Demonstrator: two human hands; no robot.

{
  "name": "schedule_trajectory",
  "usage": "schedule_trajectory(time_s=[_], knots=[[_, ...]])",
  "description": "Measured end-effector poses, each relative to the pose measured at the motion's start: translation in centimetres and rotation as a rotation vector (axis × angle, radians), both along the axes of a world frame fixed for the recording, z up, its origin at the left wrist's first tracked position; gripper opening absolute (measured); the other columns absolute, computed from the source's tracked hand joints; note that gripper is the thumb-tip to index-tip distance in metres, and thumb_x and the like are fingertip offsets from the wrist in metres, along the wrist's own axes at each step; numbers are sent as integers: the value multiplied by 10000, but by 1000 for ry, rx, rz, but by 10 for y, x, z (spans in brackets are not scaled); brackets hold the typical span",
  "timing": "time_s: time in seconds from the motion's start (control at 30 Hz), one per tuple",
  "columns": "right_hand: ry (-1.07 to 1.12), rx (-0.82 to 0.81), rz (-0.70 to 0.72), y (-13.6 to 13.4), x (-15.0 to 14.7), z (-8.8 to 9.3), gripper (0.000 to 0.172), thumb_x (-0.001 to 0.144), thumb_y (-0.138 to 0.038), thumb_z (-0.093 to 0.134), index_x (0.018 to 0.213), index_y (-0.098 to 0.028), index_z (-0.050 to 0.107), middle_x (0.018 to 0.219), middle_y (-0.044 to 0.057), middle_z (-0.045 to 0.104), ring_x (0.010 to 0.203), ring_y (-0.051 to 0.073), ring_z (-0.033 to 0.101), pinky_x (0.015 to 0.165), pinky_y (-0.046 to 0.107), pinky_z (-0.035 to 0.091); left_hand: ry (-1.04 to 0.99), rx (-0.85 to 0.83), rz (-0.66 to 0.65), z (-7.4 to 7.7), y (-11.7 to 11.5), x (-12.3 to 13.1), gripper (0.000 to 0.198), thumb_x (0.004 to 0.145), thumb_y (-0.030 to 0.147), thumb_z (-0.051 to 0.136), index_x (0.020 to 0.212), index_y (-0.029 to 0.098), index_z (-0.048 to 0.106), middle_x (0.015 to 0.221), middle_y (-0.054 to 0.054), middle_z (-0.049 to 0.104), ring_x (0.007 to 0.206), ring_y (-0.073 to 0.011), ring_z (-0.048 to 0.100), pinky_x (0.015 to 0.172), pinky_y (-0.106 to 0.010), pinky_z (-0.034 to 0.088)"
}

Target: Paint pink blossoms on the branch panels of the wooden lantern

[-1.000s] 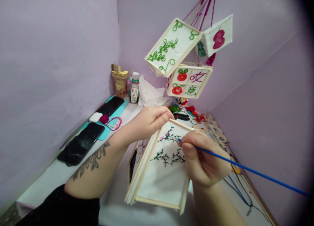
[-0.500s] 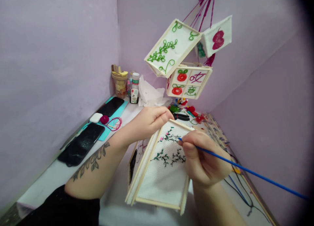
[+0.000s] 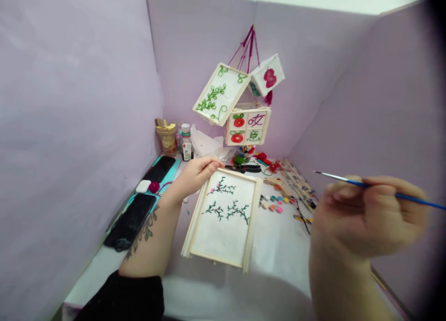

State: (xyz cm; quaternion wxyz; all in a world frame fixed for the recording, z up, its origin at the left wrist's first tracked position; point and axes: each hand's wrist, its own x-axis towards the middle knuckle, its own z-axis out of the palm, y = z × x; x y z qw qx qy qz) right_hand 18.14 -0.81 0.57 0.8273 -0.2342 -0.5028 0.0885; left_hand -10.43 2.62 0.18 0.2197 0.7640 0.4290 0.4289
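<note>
My left hand point(image 3: 200, 172) is closed on the top edge of a wood-framed paper lantern point(image 3: 223, 242), tilted towards me over the table. On its white front panel are painted dark green branches point(image 3: 237, 212), with a few pink blossoms on the upper left one. My right hand point(image 3: 365, 219) is raised at the right, apart from the lantern. Its fingers pinch a thin blue paintbrush point(image 3: 355, 181), the dark bristle tip pointing left. The lantern's lower edge shows no hand on it.
Small paint pots point(image 3: 275, 202) lie right of the lantern, near wooden strips point(image 3: 296, 184). Black-handled pliers point(image 3: 249, 168) lie behind it. Decorated lanterns point(image 3: 223, 95) hang at the back. Two phones point(image 3: 130, 223), a purple yarn ball point(image 3: 154, 187) and a bottle point(image 3: 187, 144) are at left.
My right hand has moved away from the panel to the right, taking the paintbrush with it. The paint pots have come into sight. The camera view has shifted; my left hand still holds the lantern.
</note>
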Motion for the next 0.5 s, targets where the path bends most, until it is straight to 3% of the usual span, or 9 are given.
schedule_trajectory(time_s=[0.13,0.3,0.5], knots=[[151,-86,-61,-23,1,-10,48,737,-161,700,746,-208,696,630,-10,606,473,131,530,419,278,417,0,59,95,0,0,-14,349,974,416,480,1062,166,707,982,-70,744,892,-199,673,792,-297,512],[229,-254,-183,-60,36,-48,102,720,-265,771,744,-208,690,636,0,618,476,158,547,430,305,411,-4,178,221,-13,16,-30,389,979,443,437,1088,167,690,1103,-108,731,1028,-243,668,926,-350,504],[160,-433,-256,-85,64,-101,220,718,-364,794,793,-177,703,652,18,647,526,159,566,485,302,433,45,204,191,-35,26,-33,361,978,414,417,1103,183,665,1192,-131,701,1137,-248,631,1028,-394,467]])
